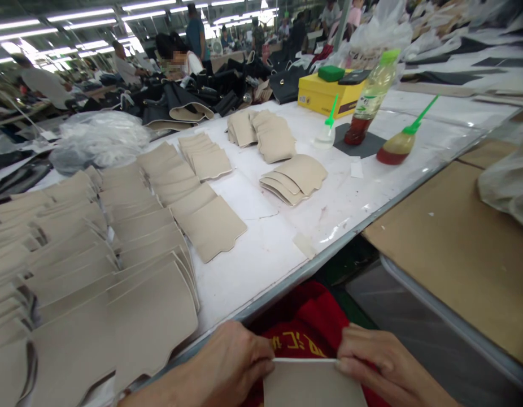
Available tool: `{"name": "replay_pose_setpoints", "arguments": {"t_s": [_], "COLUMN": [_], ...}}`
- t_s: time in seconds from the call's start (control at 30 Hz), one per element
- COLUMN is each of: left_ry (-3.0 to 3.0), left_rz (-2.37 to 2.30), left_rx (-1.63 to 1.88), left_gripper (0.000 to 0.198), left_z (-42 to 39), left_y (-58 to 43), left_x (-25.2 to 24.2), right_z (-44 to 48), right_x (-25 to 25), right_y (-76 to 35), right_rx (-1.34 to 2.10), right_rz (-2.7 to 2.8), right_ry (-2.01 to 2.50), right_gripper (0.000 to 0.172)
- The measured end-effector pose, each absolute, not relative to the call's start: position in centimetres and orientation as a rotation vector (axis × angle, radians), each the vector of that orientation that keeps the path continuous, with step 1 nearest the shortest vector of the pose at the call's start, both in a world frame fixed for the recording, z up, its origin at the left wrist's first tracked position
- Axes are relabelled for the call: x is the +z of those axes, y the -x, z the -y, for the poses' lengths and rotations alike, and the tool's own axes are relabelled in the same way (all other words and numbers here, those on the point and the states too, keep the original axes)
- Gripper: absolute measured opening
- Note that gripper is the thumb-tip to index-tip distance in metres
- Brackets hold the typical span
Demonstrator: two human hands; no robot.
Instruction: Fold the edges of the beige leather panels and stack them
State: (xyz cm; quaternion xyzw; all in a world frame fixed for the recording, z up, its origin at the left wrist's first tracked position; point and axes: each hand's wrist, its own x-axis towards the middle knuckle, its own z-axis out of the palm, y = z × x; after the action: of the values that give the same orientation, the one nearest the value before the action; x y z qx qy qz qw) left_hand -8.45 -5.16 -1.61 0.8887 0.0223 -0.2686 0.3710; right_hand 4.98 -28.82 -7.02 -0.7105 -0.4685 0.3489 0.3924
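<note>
Both my hands hold one beige cut panel (312, 384) at the bottom of the view, below the table's near edge and over a red cloth (306, 322) in my lap. My left hand (227, 362) pinches the panel's top left corner. My right hand (384, 362) pinches its top right corner. Rows of the same beige panels (117, 243) lie overlapped across the white table (261, 254) to my left. Smaller stacks of beige panels (293, 178) sit further back.
Two glue bottles with green nozzles (397, 148) and a small clear one (325, 135) stand at the back right by a taller bottle (371, 99) and a yellow box (325, 93). A brown board (452, 249) lies right. Clear plastic bags (100, 138) sit back left. Other people work beyond.
</note>
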Motion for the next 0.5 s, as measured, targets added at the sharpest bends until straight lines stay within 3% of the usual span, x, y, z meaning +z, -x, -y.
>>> {"name": "replay_pose_setpoints", "arguments": {"t_s": [0.17,0.3,0.5], "left_ry": [-2.279,-2.322,-2.262], "left_rz": [-0.120,-0.181,-0.182], "left_rx": [-0.532,-0.430,-0.263], "left_gripper": [0.024,0.024,0.022], "left_z": [3.9,2.9,1.7], "left_y": [7.5,6.2,4.4], "left_x": [1.0,2.0,2.8], "right_z": [27.5,25.7,24.3], "right_x": [-6.3,-4.1,0.3], "right_y": [-5.9,-6.8,-10.2], "right_rx": [0.941,1.022,0.430], "right_rz": [0.741,0.609,1.028], "right_ry": [1.722,1.688,1.943], "right_gripper": [0.062,0.060,0.051]}}
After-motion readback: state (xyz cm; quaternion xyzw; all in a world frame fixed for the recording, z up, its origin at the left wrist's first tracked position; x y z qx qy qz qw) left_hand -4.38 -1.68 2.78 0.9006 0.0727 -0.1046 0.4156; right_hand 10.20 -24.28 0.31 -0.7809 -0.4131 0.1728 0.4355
